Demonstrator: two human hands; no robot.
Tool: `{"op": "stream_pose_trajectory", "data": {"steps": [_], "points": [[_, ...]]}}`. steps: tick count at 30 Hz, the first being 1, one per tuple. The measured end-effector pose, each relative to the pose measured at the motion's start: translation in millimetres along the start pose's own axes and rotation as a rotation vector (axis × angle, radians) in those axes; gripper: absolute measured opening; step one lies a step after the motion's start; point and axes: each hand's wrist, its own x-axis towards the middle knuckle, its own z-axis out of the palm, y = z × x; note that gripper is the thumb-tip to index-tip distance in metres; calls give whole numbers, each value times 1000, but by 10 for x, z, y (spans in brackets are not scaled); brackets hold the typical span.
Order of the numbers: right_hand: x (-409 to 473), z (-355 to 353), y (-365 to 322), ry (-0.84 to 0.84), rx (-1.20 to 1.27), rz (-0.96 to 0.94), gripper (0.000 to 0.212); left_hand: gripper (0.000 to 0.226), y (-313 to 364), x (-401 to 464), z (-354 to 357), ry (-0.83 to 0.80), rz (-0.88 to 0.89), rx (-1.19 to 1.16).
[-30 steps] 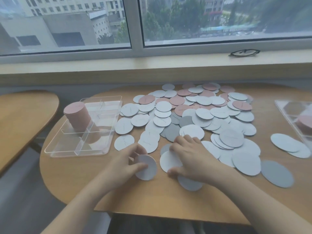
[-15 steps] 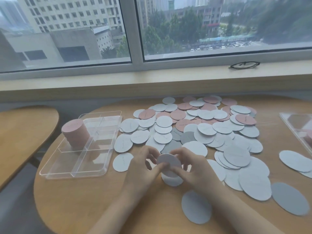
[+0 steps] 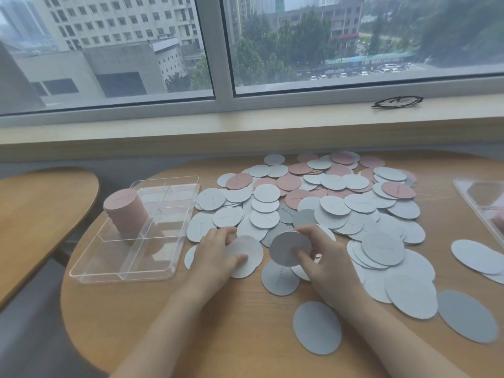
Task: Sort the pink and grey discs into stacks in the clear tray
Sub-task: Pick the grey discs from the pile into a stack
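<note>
- Pinching a grey disc (image 3: 289,248) between thumb and fingers, the right hand (image 3: 326,264) is holding it tilted up just above the loose pile (image 3: 327,203).
- Gripping a small sheaf of pale grey discs (image 3: 245,255), the left hand (image 3: 215,257) is hovering beside it, near the clear tray (image 3: 122,274).
- Standing in the tray's far-left compartment is the pink stack (image 3: 125,214); no grey stack is showing there, so the sorting is looking barely half done.
- Slipping is the main risk: thin discs held by their edges could fan out and scatter.
- Knocking the tall pink stack while reaching left could topple it.
- Missing the pink discs (image 3: 289,182) lying among the grey at the far side could spoil the sort.
</note>
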Motion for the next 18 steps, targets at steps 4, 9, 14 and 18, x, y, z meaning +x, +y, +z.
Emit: {"op": "stream_pose_trajectory", "data": {"steps": [4, 9, 14, 18], "points": [[-2, -15, -14, -31, 77, -4, 28, 13, 64, -116, -33, -5, 32, -336], [-8, 34, -31, -50, 135, -100, 25, 6, 284, -240, 35, -113, 128, -664], [-47, 61, -8, -78, 57, -120, 36, 30, 420, -352, 241, -219, 187, -618], [-55, 92, 12, -100, -47, -183, 41, 62, 393, -374, 374, -230, 272, -361]]}}
